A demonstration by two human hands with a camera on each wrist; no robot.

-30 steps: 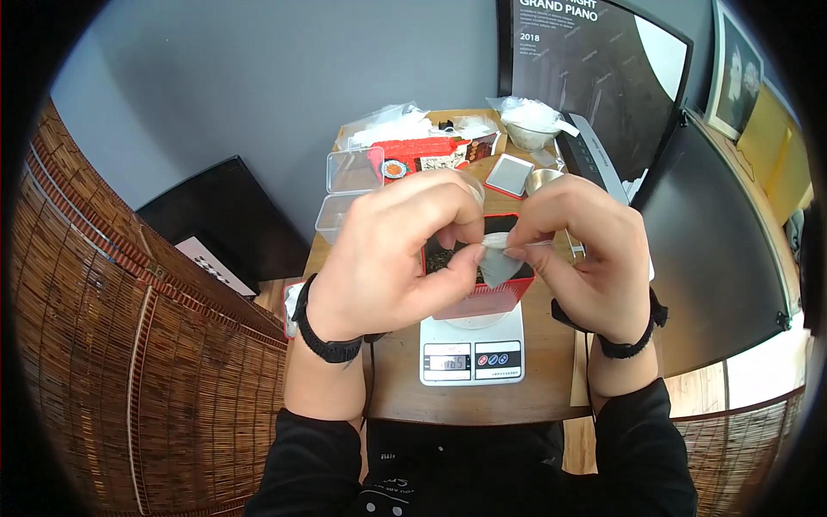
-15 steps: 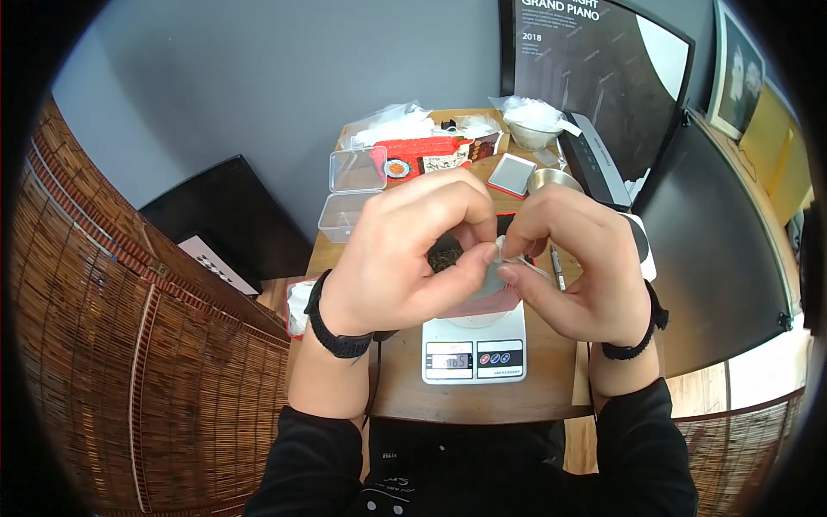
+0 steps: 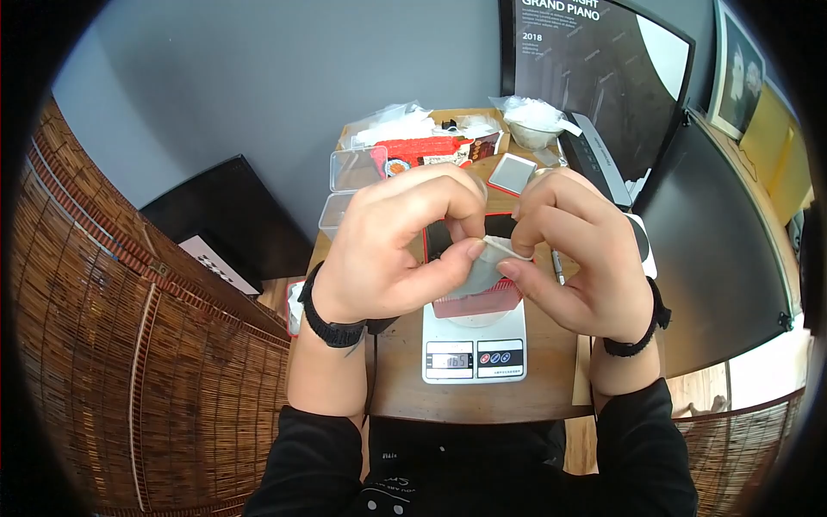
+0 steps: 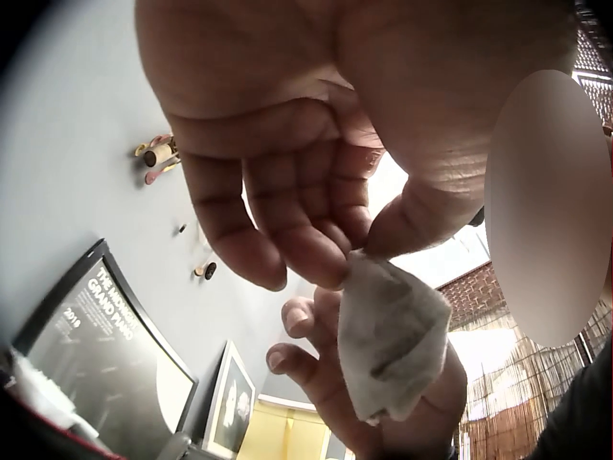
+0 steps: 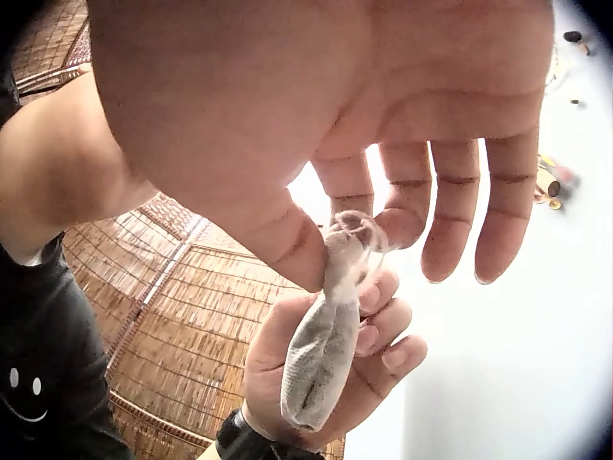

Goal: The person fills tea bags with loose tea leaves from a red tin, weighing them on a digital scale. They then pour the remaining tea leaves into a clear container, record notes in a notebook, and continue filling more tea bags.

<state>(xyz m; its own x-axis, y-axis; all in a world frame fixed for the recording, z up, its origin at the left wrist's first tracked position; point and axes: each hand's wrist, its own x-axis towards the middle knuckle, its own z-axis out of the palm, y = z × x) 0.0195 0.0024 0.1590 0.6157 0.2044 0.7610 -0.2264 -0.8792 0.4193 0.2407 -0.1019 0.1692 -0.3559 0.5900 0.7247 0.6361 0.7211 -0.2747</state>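
Note:
Between both hands hangs a white, gauzy drawstring tea bag [image 3: 482, 277], with dark contents showing through its cloth [image 5: 321, 359]. My left hand [image 3: 388, 237] pinches one top corner of it between thumb and forefinger. At the other end of the gathered top, my right hand [image 3: 590, 250] holds the drawstring [image 5: 362, 230] between thumb and forefinger, its other fingers loosely spread. Under the bag, a red-rimmed container [image 3: 478, 303] with a dark inside stands on a white kitchen scale [image 3: 474, 332] whose display reads about 165. The hands and bag hide most of the container's contents.
Clear plastic boxes [image 3: 357, 170], a red printed package [image 3: 422, 153] and a bowl with plastic bags [image 3: 534, 129] occupy the table's far end. A small flat scale [image 3: 512, 173] lies nearer, left of a long black-and-silver device [image 3: 599, 159]. A pen [image 3: 557, 265] lies beside the container.
The hands came together at the bag's gathered top, then drew slightly apart, stretching its top edge between them. The bag stays over the container, and the scale reading looks the same.

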